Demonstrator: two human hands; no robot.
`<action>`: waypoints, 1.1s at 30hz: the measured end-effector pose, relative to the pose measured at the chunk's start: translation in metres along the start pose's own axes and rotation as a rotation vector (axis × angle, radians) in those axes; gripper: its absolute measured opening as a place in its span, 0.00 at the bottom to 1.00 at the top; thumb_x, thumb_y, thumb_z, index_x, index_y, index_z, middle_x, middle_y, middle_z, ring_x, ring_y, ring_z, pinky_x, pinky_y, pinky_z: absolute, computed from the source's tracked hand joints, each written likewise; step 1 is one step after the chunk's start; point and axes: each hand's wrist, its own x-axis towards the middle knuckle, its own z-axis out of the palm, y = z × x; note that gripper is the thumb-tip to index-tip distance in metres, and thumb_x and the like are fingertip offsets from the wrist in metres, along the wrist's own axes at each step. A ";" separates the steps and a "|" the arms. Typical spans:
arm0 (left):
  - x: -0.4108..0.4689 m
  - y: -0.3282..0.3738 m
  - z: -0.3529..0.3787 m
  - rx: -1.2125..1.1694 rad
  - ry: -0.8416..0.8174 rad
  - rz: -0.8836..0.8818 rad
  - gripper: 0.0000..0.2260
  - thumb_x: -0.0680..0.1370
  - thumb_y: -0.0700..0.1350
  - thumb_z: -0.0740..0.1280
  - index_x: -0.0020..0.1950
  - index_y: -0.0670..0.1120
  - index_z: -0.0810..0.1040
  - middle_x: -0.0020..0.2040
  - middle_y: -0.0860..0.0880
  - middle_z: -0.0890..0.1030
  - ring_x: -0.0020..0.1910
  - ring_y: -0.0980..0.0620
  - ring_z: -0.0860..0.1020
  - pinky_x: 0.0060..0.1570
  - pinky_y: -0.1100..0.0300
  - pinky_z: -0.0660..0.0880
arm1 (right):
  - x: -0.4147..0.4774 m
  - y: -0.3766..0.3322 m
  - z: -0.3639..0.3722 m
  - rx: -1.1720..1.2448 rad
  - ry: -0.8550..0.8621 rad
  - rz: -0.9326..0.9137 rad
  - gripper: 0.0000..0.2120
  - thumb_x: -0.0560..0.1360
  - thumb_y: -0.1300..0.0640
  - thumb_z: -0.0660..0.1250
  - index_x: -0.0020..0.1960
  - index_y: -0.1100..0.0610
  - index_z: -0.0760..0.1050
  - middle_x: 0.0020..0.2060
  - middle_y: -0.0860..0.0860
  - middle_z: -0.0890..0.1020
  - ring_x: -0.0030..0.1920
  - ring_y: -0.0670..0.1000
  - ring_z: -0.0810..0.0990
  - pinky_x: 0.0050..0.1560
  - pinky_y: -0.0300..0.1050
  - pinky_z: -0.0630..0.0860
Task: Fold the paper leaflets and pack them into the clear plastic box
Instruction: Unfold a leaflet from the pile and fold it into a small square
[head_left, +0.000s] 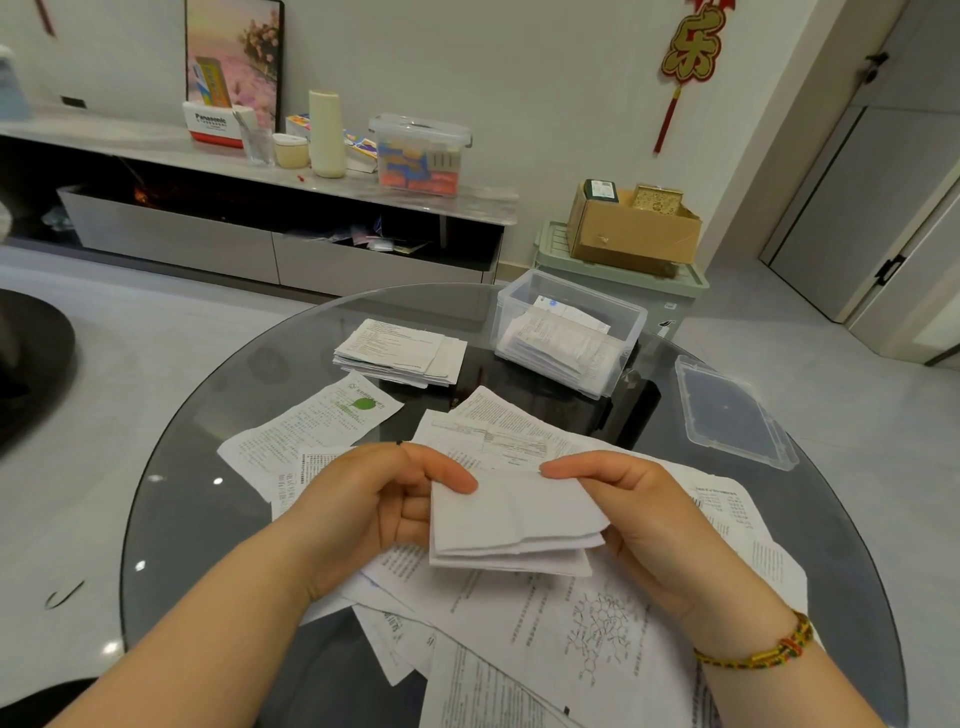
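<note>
A folded white leaflet (511, 522) is held above the round glass table (208, 415). My left hand (374, 504) pinches its left edge with the thumb on top. My right hand (639, 509) grips its right side, thumb along the upper edge. Several unfolded printed leaflets (561, 623) lie spread beneath my hands. A stack of folded leaflets (402, 353) sits further back on the table. The clear plastic box (569, 332) stands at the back right with several folded leaflets inside it.
The box's clear lid (732, 413) lies on the table's right edge. A loose leaflet with a green leaf print (322, 421) lies to the left. Beyond the table are a low cabinet (260, 208) with a lidded storage box (420, 153) and a cardboard carton (631, 228).
</note>
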 end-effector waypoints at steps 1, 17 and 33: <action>0.000 -0.001 0.001 0.043 0.016 0.008 0.14 0.70 0.39 0.62 0.28 0.41 0.82 0.33 0.43 0.83 0.30 0.51 0.82 0.28 0.63 0.77 | 0.000 0.000 0.000 -0.008 0.012 -0.008 0.19 0.73 0.71 0.61 0.30 0.55 0.82 0.30 0.47 0.84 0.28 0.43 0.79 0.27 0.33 0.74; 0.005 -0.007 0.005 0.452 0.292 0.305 0.09 0.72 0.36 0.69 0.36 0.49 0.79 0.20 0.56 0.72 0.24 0.63 0.72 0.28 0.74 0.67 | -0.003 0.004 0.011 -0.222 0.010 -0.034 0.08 0.75 0.67 0.61 0.43 0.59 0.77 0.26 0.54 0.81 0.24 0.48 0.79 0.23 0.36 0.73; 0.036 -0.002 -0.069 1.448 0.513 0.094 0.21 0.79 0.53 0.57 0.71 0.52 0.62 0.72 0.53 0.61 0.72 0.52 0.59 0.69 0.57 0.55 | 0.066 -0.031 0.025 -0.151 0.123 0.080 0.09 0.76 0.70 0.58 0.40 0.61 0.73 0.37 0.59 0.80 0.27 0.47 0.81 0.24 0.33 0.76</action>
